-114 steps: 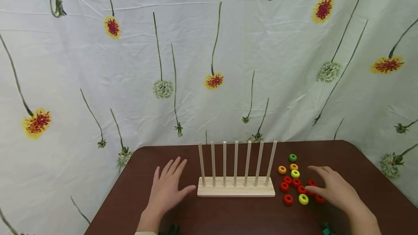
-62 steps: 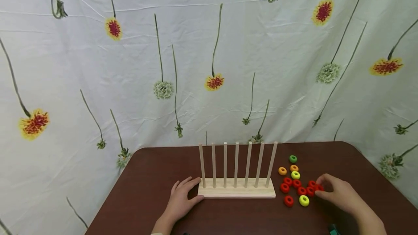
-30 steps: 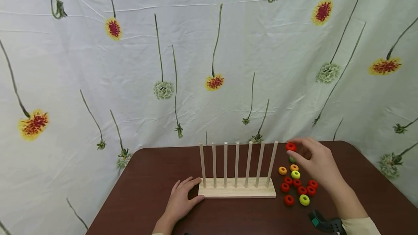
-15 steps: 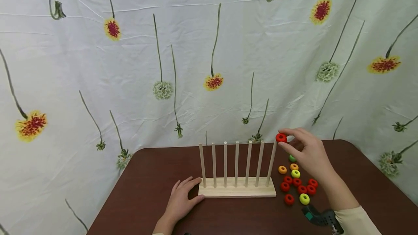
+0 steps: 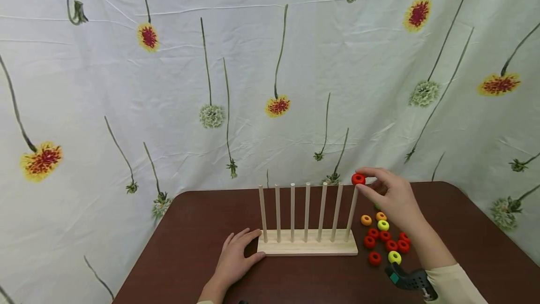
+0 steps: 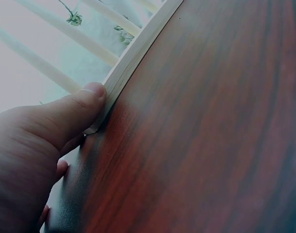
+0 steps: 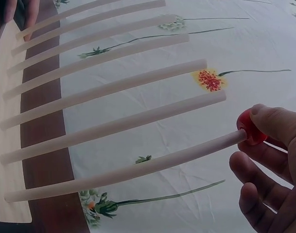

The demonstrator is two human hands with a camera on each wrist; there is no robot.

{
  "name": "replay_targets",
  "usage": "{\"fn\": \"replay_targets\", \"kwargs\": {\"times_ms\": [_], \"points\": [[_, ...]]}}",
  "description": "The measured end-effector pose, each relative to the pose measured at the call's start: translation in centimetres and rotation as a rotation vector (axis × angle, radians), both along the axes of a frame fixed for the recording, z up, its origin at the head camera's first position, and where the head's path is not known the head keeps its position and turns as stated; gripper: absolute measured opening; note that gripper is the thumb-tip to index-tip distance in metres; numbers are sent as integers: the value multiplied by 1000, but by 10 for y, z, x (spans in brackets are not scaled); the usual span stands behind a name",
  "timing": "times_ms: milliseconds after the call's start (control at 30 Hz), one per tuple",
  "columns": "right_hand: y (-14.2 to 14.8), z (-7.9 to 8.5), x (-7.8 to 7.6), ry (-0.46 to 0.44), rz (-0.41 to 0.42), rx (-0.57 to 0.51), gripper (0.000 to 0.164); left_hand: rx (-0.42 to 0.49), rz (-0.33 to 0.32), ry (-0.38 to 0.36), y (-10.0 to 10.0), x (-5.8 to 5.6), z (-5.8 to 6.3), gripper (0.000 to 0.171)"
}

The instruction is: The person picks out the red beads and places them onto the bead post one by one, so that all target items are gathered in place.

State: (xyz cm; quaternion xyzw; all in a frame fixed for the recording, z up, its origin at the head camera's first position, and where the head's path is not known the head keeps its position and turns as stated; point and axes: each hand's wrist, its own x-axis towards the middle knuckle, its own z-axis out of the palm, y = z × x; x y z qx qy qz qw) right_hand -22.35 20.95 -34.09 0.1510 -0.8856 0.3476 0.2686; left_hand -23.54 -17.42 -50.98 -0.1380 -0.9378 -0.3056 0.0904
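Observation:
A wooden peg rack (image 5: pixel 307 247) with a row of upright pegs stands on the table. My right hand (image 5: pixel 390 196) pinches a red ring bead (image 5: pixel 358 179) between thumb and fingers at the top of the rightmost peg (image 5: pixel 352 215). In the right wrist view, the peg's tip meets the hole of the red bead (image 7: pixel 251 128); how far it is inside is hidden. My left hand (image 5: pixel 236 259) holds the rack's left end, thumb on the front edge and fingers around behind. The left wrist view shows that thumb (image 6: pixel 92 94) against the base.
Right of the rack lie several loose beads: red ones (image 5: pixel 374 258), yellow ones (image 5: pixel 394 257), orange ones (image 5: pixel 366 220) and a green one partly behind my right hand. A flowered white cloth (image 5: pixel 253 83) hangs behind the dark wood table (image 5: pixel 202 215).
My left hand has moved onto the rack's left end. My right hand has picked a red bead from the right of the pile and carried it up and left to the rightmost peg's tip.

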Motion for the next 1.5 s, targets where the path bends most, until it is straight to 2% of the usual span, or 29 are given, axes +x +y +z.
{"fn": "replay_targets", "kwargs": {"times_ms": [300, 567, 967, 1500], "points": [[-2, -7, -1, -48, -3, -11, 32, -4, 6, -2, -1, -1, -2, 56], [-1, -12, 3, -121, -8, -37, 33, -4, -14, -7, -2, -2, -2, 58], [-1, -15, 1, -141, -15, -36, 32, 21, -15, 29, -1, 1, -2, 56], [1, -37, -1, -219, -32, -12, 41, 3, -12, 36, -1, 2, -2, 56]]}}
